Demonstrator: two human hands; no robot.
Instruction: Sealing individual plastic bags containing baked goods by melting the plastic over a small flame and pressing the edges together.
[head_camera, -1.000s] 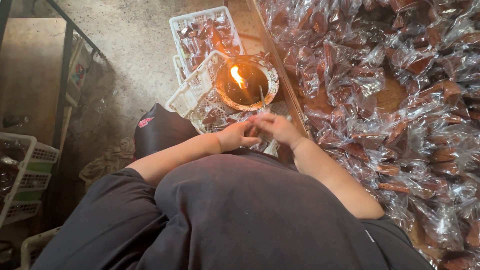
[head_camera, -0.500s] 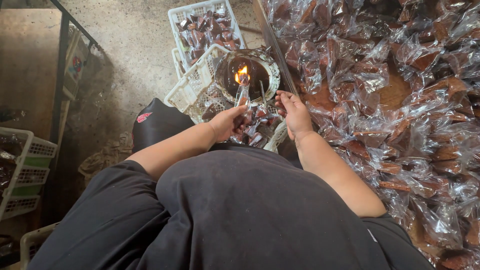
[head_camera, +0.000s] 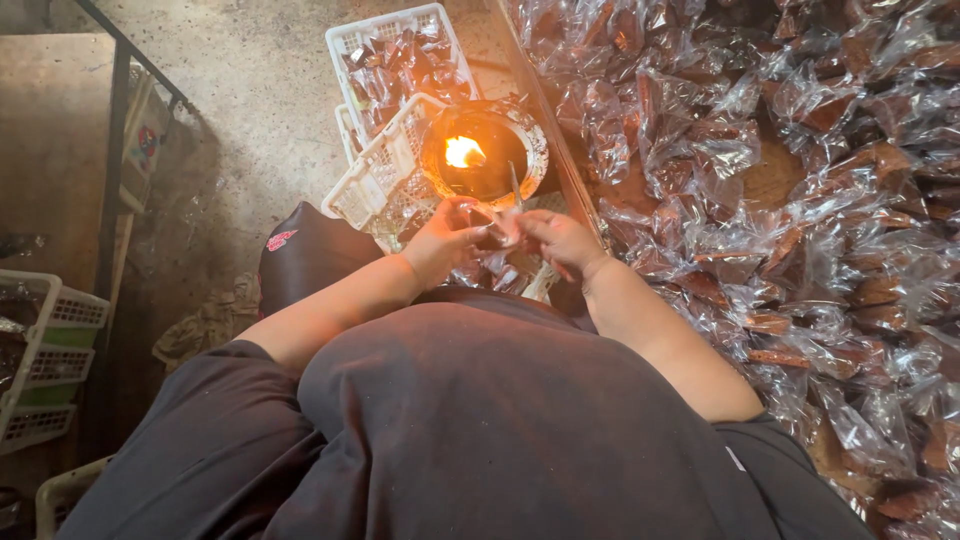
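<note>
Since half a second ago your hands have drawn together: left hand (head_camera: 440, 245) and right hand (head_camera: 555, 238) both pinch one small clear packet (head_camera: 500, 228), just near of the burning flame (head_camera: 462, 152), left hand slightly nearer it.

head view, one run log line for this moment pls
left hand: pinching clear packet | right hand: pinching same packet | flame bowl: lit, just beyond hands | white basket: holds packets

Two hands: left hand (head_camera: 440, 240) and right hand (head_camera: 556, 238). One bowl (head_camera: 530, 150) with one flame (head_camera: 462, 152). Two white baskets by it (head_camera: 385, 30) (head_camera: 375, 180), three more stacked at left (head_camera: 60, 345). Clear packets (head_camera: 780, 200): too many to count.
</note>
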